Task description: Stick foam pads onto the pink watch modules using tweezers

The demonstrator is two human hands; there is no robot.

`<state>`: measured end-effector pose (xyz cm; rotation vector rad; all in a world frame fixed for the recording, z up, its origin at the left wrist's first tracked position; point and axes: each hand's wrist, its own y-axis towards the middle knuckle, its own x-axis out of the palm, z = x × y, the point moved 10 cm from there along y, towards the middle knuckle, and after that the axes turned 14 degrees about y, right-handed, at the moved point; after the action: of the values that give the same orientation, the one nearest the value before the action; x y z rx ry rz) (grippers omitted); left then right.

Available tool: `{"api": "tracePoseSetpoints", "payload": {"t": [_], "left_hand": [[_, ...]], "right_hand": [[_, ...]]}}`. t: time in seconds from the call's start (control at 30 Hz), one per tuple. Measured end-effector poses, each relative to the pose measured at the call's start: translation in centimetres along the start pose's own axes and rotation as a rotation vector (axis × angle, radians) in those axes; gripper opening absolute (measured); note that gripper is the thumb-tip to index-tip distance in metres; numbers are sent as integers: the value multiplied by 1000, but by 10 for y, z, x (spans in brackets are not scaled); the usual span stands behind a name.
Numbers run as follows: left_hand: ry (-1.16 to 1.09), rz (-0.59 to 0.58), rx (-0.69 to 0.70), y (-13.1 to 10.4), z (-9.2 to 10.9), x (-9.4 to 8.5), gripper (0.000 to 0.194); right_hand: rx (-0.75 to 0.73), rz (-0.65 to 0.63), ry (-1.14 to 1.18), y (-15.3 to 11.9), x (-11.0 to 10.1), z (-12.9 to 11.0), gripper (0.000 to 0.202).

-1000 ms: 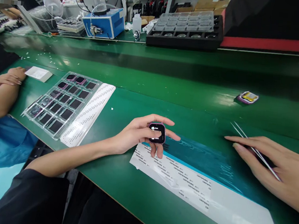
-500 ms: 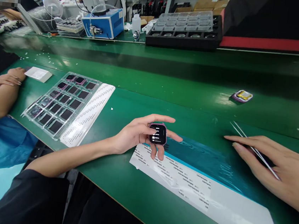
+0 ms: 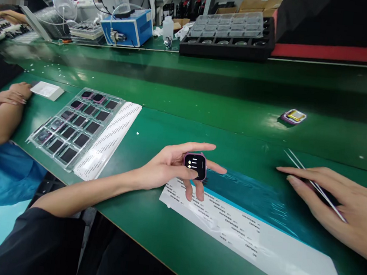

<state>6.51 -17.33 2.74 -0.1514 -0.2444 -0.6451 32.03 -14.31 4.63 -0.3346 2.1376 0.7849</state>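
Observation:
A small smartwatch case [image 3: 195,164] with a pinkish-purple frame and a lit menu screen rests in my left hand [image 3: 164,166]. The thumb lies across the lower part of its screen, while the other fingers support it from behind. My right hand [image 3: 334,197], at the right, holds thin metal tweezers [image 3: 313,184] whose tips point up and to the left. Under and beside my left hand lies a sheet of white printed stickers [image 3: 215,213] with a blue film strip [image 3: 252,197]. An opened watch case with a gold-coloured part [image 3: 293,116] sits further back on the green table.
To the left stands a clear tray of watch parts [image 3: 82,129] beside a printed label strip [image 3: 110,143]. A co-worker's folded arms [image 3: 5,110] rest near a white box [image 3: 47,91]. Behind are a blue machine [image 3: 129,27] and a black tray [image 3: 225,48].
My left thumb has moved down across the watch screen, and the menu list has scrolled. The right hand with the tweezers has hardly moved.

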Motion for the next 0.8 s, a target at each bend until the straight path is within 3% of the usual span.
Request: {"api": "tracePoseSetpoints", "payload": {"t": [0.33, 0.5, 0.8], "left_hand": [[-61, -5, -33, 0, -1, -1, 63], [-38, -2, -29, 0, -1, 0, 65], [-38, -1, -39, 0, -2, 0, 64]], "right_hand": [[-72, 14, -41, -1, -1, -5, 38], [-119, -42, -82, -1, 3, -8, 35], [6, -3, -17, -7, 5, 10, 42]]}}
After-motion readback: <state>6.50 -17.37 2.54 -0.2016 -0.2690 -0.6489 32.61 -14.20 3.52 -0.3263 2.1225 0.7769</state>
